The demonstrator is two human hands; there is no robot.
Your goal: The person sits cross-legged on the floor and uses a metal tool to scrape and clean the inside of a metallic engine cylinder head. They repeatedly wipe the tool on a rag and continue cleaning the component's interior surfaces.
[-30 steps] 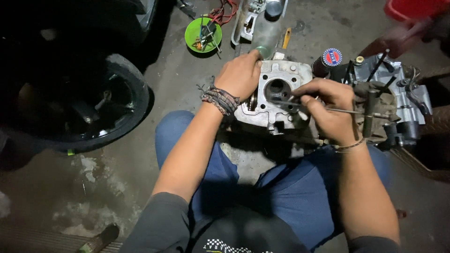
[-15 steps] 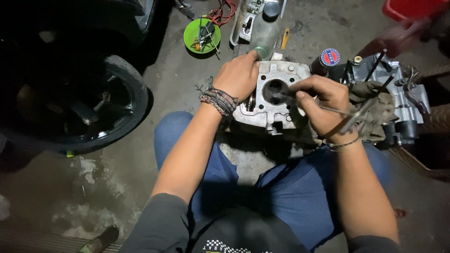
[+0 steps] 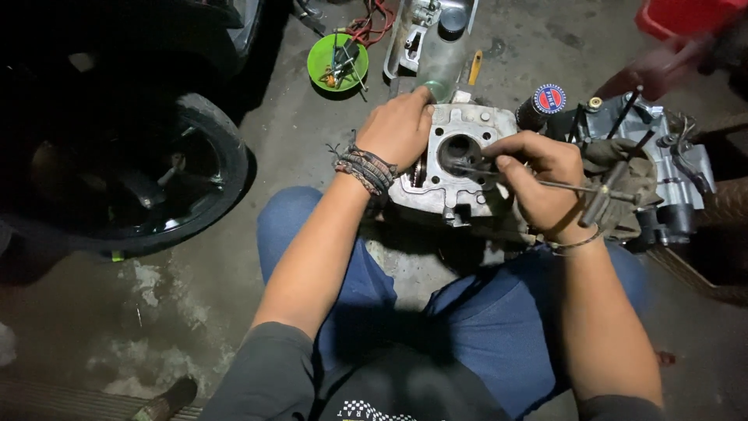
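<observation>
Grey cast-metal cylinder block (image 3: 456, 168), rough and squared with a round bore, sits at upper centre of the frame on the concrete floor (image 3: 234, 312) between my knees. My left hand (image 3: 401, 129) is curled over its far edge, steadying it. My right hand (image 3: 538, 183) pinches a thin steel rod tool (image 3: 545, 185) whose tip enters the bore. Judging by that angle, the tip could slip and score the bore wall. Green bowl (image 3: 336, 62) lies upper left; black tyre (image 3: 156, 179) far left.

We cannot see the tool's (image 3: 545, 185) tip inside the cylinder head (image 3: 460, 156); the red container (image 3: 686, 15) is cut off.
</observation>
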